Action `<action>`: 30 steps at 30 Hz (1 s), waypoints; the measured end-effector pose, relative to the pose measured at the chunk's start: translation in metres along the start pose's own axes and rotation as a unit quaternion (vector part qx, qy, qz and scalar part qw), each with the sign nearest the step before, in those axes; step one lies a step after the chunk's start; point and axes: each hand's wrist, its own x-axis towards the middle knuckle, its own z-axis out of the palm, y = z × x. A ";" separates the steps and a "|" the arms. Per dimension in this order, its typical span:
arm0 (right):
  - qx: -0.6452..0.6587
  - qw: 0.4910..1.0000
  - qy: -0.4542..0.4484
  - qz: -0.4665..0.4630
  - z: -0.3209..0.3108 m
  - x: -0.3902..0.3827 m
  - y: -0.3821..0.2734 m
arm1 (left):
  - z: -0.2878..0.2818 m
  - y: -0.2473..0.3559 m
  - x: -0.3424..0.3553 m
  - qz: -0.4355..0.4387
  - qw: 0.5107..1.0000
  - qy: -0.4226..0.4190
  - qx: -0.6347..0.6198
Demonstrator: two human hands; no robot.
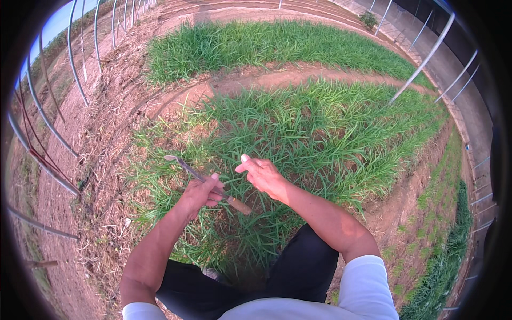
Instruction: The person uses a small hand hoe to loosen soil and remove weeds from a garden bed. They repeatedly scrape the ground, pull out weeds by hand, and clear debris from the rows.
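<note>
My left hand [199, 194] is closed around a sickle [238, 205], gripping it on the metal near the handle. The narrow, slightly curved blade points up and to the left; the short wooden handle sticks out to the right, below the fingers. To the right of it, my right hand [262, 176] hovers over the leaves with nothing visible in it. Its thumb stands apart from the bent fingers, some of which are hidden. Long, grass-like green plants [250, 234] grow beneath both hands and between my legs.
A second thick green bed [256, 45] lies farther off, past a bare soil path [277, 76]. Dry straw [109, 176] covers ground at the left. Metal hoop poles [426, 56] rise on both sides. Smaller seedlings [410, 248] grow at the right.
</note>
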 end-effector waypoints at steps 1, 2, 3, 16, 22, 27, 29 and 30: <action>-0.002 1.000 0.003 0.001 0.001 0.000 -0.001 | 0.000 0.000 0.000 0.000 1.000 0.000 -0.001; -0.005 1.000 0.006 0.003 0.002 -0.001 -0.002 | 0.000 0.000 0.000 0.000 1.000 0.000 -0.001; -0.003 1.000 0.004 0.001 0.001 0.000 -0.001 | 0.000 0.000 0.000 0.000 1.000 -0.001 -0.001; 0.002 1.000 -0.005 0.003 0.000 0.000 0.000 | 0.000 0.000 0.001 -0.004 1.000 -0.001 0.010; -0.033 0.999 -0.003 0.015 0.004 0.000 -0.001 | 0.000 0.001 0.000 -0.006 1.000 0.003 0.012; -0.104 0.993 -0.029 0.048 0.004 0.000 0.002 | -0.001 0.006 -0.002 -0.007 1.000 -0.001 -0.024; -0.183 0.981 -0.047 0.042 0.006 0.003 0.007 | -0.002 0.008 -0.001 -0.014 0.998 -0.006 -0.066; -0.209 0.975 -0.060 0.036 0.007 0.002 0.006 | -0.002 0.009 -0.001 -0.012 0.997 -0.003 -0.076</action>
